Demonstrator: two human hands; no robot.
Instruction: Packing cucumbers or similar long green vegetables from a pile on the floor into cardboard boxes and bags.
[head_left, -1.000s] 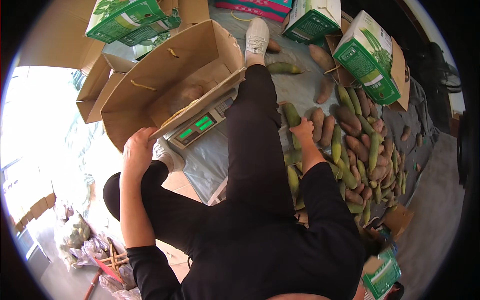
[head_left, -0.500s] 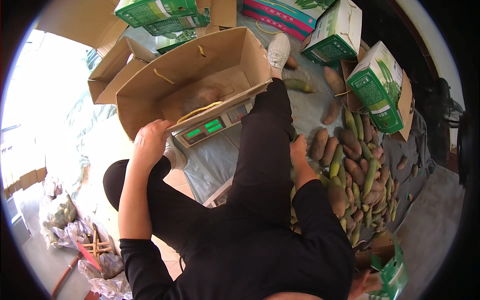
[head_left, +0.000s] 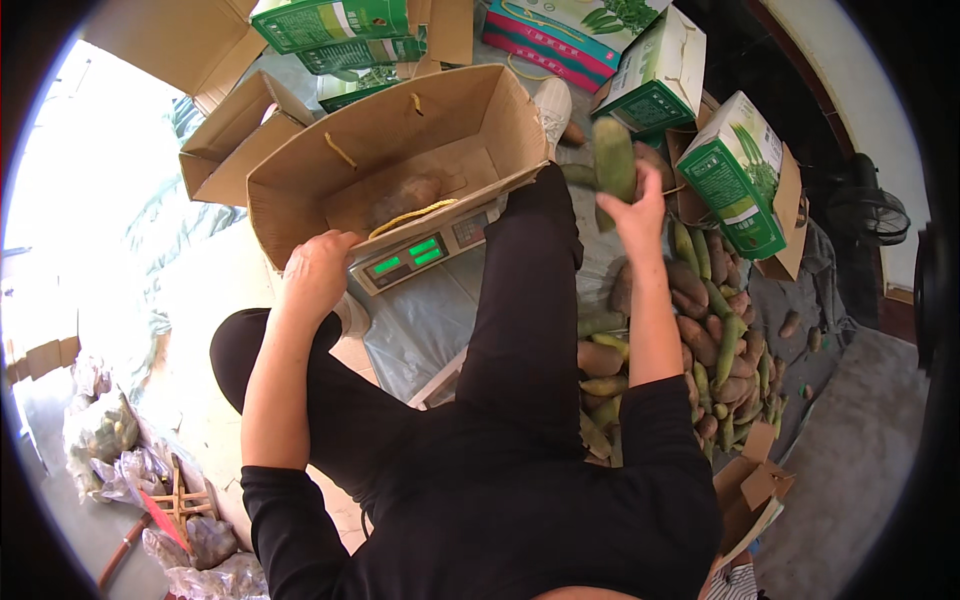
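Note:
My left hand [head_left: 318, 272] is closed over the near left rim of an open cardboard box [head_left: 290, 190] with yellow rope handles. The box sits on a digital scale [head_left: 372, 275] with green lit displays. One or more brownish, blurred vegetables [head_left: 408, 196] lie in its bottom. Raised right of my leg, my right hand [head_left: 643, 215] grips a thick, long green cucumber-like vegetable [head_left: 613, 160], apart from the box. Below and right of that hand spreads a pile of reddish-brown oval vegetables [head_left: 697, 340] and long green ones [head_left: 729, 350].
Printed green-and-white cartons [head_left: 650, 80] stand at the far right, near a black fan [head_left: 872, 205]. More cartons [head_left: 330, 25] and an open brown box [head_left: 235, 145] are beyond the scale. Plastic bags of produce [head_left: 108, 425] lie at the left. A carton [head_left: 745, 490] stands at lower right.
My right hand has risen from beside the pile and moved forward, now with a green cucumber-like vegetable in it. My left hand still holds the box rim. The lower-right carton has shifted.

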